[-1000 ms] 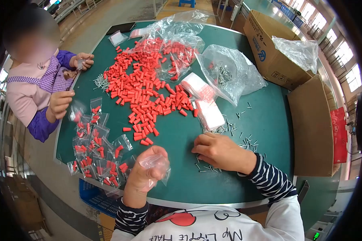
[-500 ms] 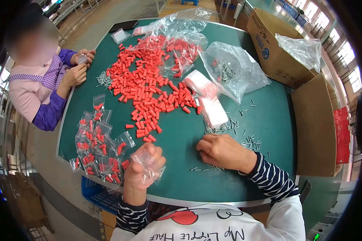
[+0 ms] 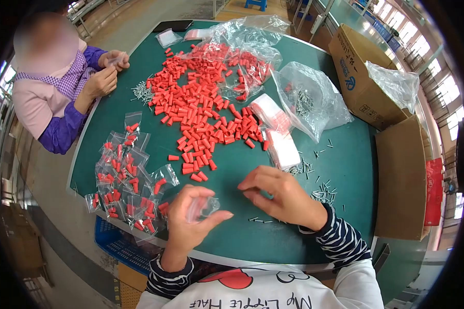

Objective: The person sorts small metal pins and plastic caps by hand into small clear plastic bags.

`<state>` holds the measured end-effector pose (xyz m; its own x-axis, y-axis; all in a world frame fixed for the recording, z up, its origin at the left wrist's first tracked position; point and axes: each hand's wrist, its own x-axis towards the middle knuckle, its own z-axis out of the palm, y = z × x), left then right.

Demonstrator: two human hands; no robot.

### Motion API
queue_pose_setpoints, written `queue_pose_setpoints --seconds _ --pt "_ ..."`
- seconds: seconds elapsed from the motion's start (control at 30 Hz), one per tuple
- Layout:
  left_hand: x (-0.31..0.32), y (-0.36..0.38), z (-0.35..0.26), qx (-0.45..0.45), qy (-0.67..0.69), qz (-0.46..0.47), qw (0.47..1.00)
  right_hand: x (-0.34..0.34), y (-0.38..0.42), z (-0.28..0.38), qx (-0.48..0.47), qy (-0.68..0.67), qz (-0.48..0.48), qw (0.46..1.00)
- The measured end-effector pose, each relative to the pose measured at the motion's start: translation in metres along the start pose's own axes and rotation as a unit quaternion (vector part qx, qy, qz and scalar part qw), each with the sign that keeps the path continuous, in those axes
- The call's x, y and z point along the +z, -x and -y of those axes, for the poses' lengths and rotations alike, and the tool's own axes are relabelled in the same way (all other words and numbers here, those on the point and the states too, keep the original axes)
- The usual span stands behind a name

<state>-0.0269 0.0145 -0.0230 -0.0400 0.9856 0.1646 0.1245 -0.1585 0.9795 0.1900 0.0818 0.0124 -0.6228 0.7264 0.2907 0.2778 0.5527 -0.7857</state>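
My left hand (image 3: 191,219) is closed around a small clear plastic bag (image 3: 203,207), with the thumb stretched to the right. My right hand (image 3: 283,198) hovers above the green table, its thumb and forefinger tips close together in a pinch. Whatever lies between those tips is too small to make out. Silvery screws (image 3: 325,193) lie scattered beside and behind the right hand. Beyond both hands spreads a big heap of red plastic caps (image 3: 191,103). Filled zip bags with red caps (image 3: 131,180) are piled left of my left hand.
A stack of flat zip bags (image 3: 282,148) lies near the screws, by a large clear bag of screws (image 3: 314,103). Cardboard boxes (image 3: 404,180) stand along the right edge. Across the left corner a co-worker (image 3: 62,92) handles a small bag. A blue basket (image 3: 121,247) sits below the table edge.
My right hand has lifted from the screws and shifted slightly left. My left hand has turned, its thumb now extended and the bag held toward the right hand. The view has shifted a little.
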Motion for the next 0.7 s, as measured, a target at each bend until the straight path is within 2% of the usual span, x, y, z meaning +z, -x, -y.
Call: queue_pose_setpoints --seconds 0.13,0.2,0.3,0.4,0.5,0.53,0.63,0.7 --pt "-0.018 0.000 -0.007 0.008 -0.010 -0.051 0.999 0.019 0.000 -0.002 0.008 0.115 0.061 0.991" --pt "-0.031 0.002 -0.009 0.011 -0.058 -0.083 0.995 0.028 -0.006 -0.005 -0.002 0.121 0.061 0.991" --pt "-0.044 0.004 -0.013 0.002 -0.047 -0.111 0.993 0.041 -0.019 -0.007 0.000 0.153 0.046 0.987" --pt "-0.042 0.006 -0.010 0.061 -0.127 -0.076 0.987 0.049 -0.023 -0.013 0.015 0.198 0.056 0.978" --pt "-0.032 0.009 -0.003 0.007 -0.078 -0.037 0.996 0.048 -0.024 -0.015 0.008 0.222 0.087 0.971" --pt "-0.028 0.009 -0.002 0.030 -0.089 -0.028 0.995 0.045 -0.023 -0.015 0.003 0.226 0.099 0.969" --pt "-0.021 0.002 -0.002 0.084 -0.114 -0.011 0.990 0.029 -0.023 -0.018 -0.022 0.134 0.063 0.989" --pt "-0.021 0.001 -0.003 0.096 -0.121 -0.016 0.988 0.013 -0.022 -0.013 -0.015 0.148 0.074 0.986"
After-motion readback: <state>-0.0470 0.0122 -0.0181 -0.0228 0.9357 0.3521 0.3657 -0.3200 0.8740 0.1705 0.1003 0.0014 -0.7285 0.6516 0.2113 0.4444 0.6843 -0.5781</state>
